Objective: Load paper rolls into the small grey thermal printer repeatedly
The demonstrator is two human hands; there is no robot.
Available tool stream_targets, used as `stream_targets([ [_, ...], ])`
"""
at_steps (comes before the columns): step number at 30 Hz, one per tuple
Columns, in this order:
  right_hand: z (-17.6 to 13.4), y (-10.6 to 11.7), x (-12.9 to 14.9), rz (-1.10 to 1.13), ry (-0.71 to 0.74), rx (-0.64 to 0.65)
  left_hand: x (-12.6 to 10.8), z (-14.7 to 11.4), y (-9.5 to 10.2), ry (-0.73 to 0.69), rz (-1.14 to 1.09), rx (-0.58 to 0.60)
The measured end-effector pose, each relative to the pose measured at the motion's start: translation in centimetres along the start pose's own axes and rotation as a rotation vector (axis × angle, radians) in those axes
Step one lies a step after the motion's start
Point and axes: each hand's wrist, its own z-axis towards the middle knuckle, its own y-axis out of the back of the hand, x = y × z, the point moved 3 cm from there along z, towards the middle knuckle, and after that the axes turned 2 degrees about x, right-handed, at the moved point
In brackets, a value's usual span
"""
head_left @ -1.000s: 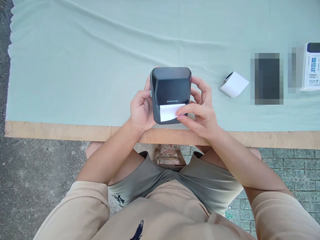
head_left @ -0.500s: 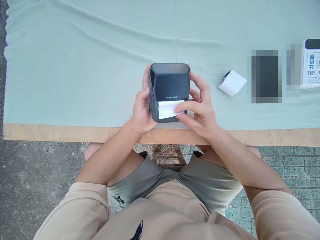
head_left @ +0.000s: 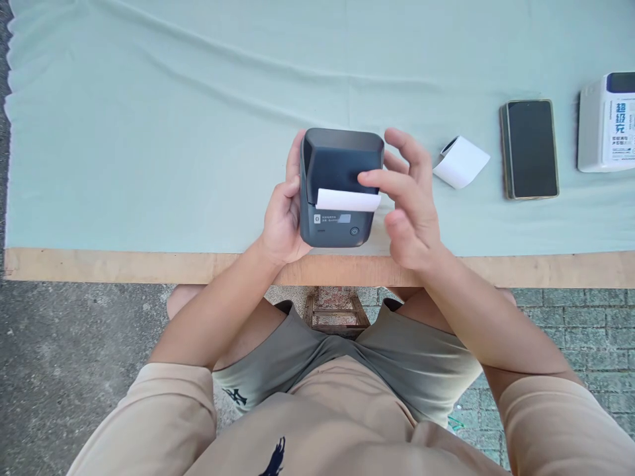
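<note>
My left hand (head_left: 284, 221) grips a dark label printer (head_left: 342, 158) by its left side, above the table's front edge. A strip of white label paper (head_left: 347, 200) sticks out of the printer's slot and curls upward, showing the front panel with its round power button. My right hand (head_left: 411, 205) is at the printer's right side with fingers spread and thumb apart. Its index fingertip is over the lid just above the paper; I cannot tell if it touches. Nothing is held in that hand.
A curled piece of white paper (head_left: 462, 162) lies on the pale green cloth (head_left: 198, 152) to the right. Beyond it are a phone (head_left: 532, 149) and a white box-shaped device (head_left: 598, 125) with blue print. A wooden edge (head_left: 124, 266) runs along the table front.
My right hand has let go of the label paper and opened, moving slightly right. The paper has curled up from the front panel. The printer has shifted slightly right.
</note>
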Motion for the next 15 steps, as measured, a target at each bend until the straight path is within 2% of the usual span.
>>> stream_targets([
  [1,0.2,0.4,-0.1,0.006,-0.024,-0.016,0.1,0.0,0.1,-0.036,-0.001,0.055],
  [3,0.7,1.0,-0.2,0.029,-0.037,0.002,0.4,-0.1,0.4,-0.047,-0.002,0.085],
  [7,1.7,2.2,-0.1,0.004,0.041,0.167,0.7,-0.4,0.7,-0.026,0.025,0.096],
  [10,1.9,2.8,-0.1,-0.109,-0.046,0.259,0.7,-0.4,0.6,-0.039,0.065,0.079],
  [12,2.0,3.1,0.0,-0.201,-0.026,0.226,0.6,-0.4,0.5,-0.022,0.089,0.044],
  [15,2.2,3.3,0.4,-0.288,0.115,0.132,0.6,-0.3,0.4,0.062,0.09,-0.039],
])
